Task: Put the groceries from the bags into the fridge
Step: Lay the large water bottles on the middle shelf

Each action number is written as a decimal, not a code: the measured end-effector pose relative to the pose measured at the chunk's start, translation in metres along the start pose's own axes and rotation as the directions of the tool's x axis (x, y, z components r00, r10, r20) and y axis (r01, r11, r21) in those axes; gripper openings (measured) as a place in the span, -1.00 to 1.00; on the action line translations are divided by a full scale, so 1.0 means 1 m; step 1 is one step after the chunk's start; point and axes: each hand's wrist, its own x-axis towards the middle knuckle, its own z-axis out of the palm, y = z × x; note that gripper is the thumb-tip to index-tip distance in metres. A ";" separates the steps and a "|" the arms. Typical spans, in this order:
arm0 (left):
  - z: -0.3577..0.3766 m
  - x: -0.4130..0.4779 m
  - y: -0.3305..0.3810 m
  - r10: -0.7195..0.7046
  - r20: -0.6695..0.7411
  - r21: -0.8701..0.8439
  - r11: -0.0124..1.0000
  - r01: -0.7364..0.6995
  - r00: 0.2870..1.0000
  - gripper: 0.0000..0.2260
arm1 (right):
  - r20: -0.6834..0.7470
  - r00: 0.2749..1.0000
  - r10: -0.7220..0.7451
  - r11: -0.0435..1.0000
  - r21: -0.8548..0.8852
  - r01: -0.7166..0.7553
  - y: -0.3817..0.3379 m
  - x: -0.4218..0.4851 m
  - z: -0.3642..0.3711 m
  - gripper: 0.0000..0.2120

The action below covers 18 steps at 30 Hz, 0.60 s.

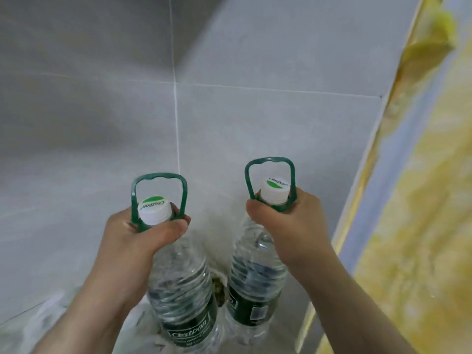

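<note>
The two bottles [181, 282] are clear, glossy ribbed plastic. Their green carry handles [158, 190] look smooth plastic. The floor tiles [102, 123] are matt grey.

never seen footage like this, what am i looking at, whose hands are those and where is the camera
There is no machine here: this is one picture from a wide-angle camera worn on a person's head, looking forward and down, so the arms coming in from the bottom are that person's own. The left hand grips the neck of a large clear plastic water bottle with a white cap and a green loop handle. The right hand grips the neck of a second clear plastic water bottle of the same kind. Below is grey tiling with white joints; whether the bottles stand on it or hang lifted is unclear. At the right runs a yellow and blue patterned surface. The whitish crumpled plastic at the lower left may be a grocery bag.
</note>
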 end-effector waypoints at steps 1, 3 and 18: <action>0.009 -0.009 -0.002 -0.020 0.052 -0.012 1.000 0.021 0.998 -0.75 | -0.032 0.999 0.004 1.000 -0.015 -0.005 0.000 -0.014 -0.013 -0.74; 0.031 -0.027 -0.004 -0.042 0.144 -0.029 0.998 0.046 0.989 -0.79 | -0.094 0.995 0.021 0.999 -0.045 -0.025 -0.002 -0.041 -0.038 -0.68; 0.240 -0.206 0.039 0.049 0.752 -0.196 0.969 0.151 0.658 -0.63 | -0.687 0.723 0.065 0.925 -0.230 -0.302 -0.062 -0.260 -0.256 -0.61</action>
